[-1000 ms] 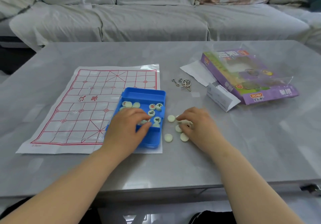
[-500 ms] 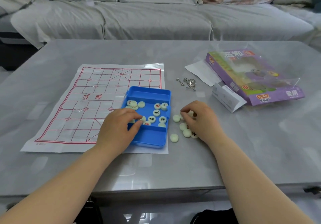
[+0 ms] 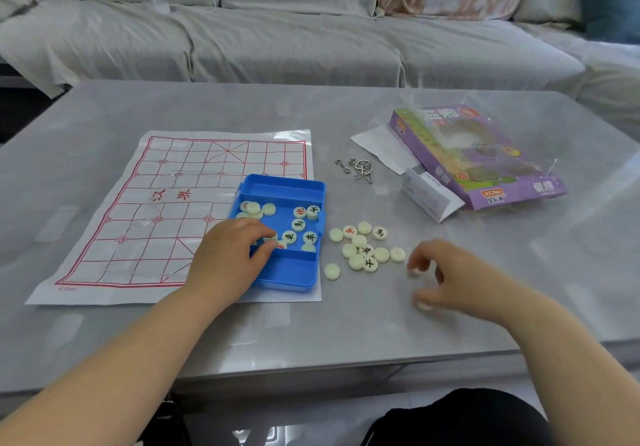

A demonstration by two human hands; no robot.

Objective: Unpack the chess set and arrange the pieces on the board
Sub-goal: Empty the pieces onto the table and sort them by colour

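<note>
A paper chess board (image 3: 173,203) with red lines lies flat on the grey table. On its right edge sits an open blue box (image 3: 284,186) with several round pale pieces (image 3: 298,224) inside. My left hand (image 3: 225,258) reaches into the box, and its thumb and fingertips pinch a piece there. Right of the box, several more pieces (image 3: 360,248) lie loose on the table, some face up with black or red characters. My right hand (image 3: 450,279) hovers right of that pile with loosely curled fingers, holding nothing.
A purple game package (image 3: 485,155) with its white flap open lies at the back right. Beside it are a white leaflet (image 3: 381,148) and a small metal ring puzzle (image 3: 360,168). A grey sofa (image 3: 294,47) stands behind the table. The table's front edge (image 3: 311,369) is close to me.
My right hand has let go of the loose pieces and pulled away to the right, uncovering the pile. My left hand stays in the blue box.
</note>
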